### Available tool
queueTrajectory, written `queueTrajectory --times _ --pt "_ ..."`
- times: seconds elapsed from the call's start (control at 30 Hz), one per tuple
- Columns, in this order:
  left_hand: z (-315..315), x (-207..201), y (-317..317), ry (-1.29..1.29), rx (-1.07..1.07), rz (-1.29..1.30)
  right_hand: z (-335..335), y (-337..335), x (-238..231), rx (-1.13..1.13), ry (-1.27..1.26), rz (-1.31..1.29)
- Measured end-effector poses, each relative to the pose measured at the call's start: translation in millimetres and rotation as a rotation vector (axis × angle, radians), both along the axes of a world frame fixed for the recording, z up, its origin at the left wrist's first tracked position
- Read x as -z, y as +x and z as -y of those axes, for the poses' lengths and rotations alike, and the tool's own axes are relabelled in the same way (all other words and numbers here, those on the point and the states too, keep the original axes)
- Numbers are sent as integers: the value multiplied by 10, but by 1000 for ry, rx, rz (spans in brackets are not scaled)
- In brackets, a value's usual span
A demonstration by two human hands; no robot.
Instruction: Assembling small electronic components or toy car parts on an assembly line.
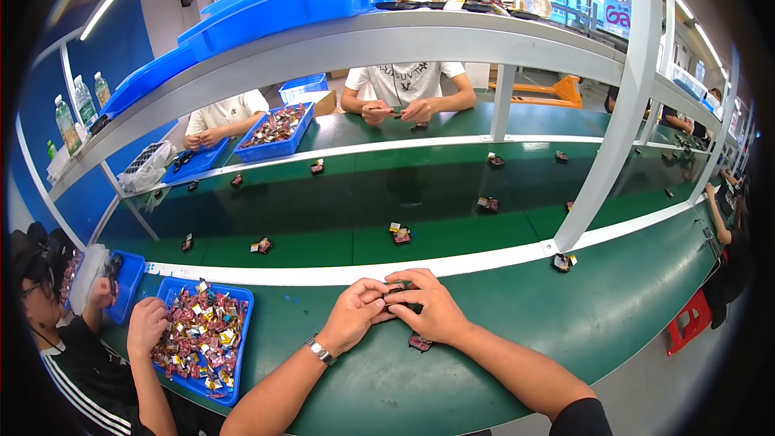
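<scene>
Two bare hands meet near the centre of my head-camera view, above a green worktable. I see the left hand, a metal-banded wristwatch at its wrist, pinching a small dark electronic part between thumb and fingers. From the other side, the right hand pinches the same part with thumb and forefinger; the fingers hide most of it, so I cannot tell its exact shape.

Just below the right hand, a small red-and-black electronic assembly lies on the tabletop. To my left stands a blue plastic tray heaped with similar pieces, a co-worker's hand at its left edge. Beyond a white rail, more assemblies lie scattered along a dark green surface, one almost straight ahead of the hands. Across from me, a person in a white T-shirt holds something small in both hands.
</scene>
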State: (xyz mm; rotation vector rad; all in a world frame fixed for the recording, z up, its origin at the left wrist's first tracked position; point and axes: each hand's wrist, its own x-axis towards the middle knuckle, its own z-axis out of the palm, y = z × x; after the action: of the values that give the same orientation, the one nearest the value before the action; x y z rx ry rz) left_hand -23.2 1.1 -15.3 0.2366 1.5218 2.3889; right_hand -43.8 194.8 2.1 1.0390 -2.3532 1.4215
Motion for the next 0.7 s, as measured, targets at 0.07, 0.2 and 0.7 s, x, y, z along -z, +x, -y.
queueTrajectory --times 0.07,0.2,0.7 --pt "15 22 7 0 -11 -12 26 -7 28 -55 -51 10" --pt "-4 -39 18 20 -23 -13 5 6 -10 -39 -36 -40" --pt "23 -15 -17 117 25 9 42 19 17 32 -51 -18"
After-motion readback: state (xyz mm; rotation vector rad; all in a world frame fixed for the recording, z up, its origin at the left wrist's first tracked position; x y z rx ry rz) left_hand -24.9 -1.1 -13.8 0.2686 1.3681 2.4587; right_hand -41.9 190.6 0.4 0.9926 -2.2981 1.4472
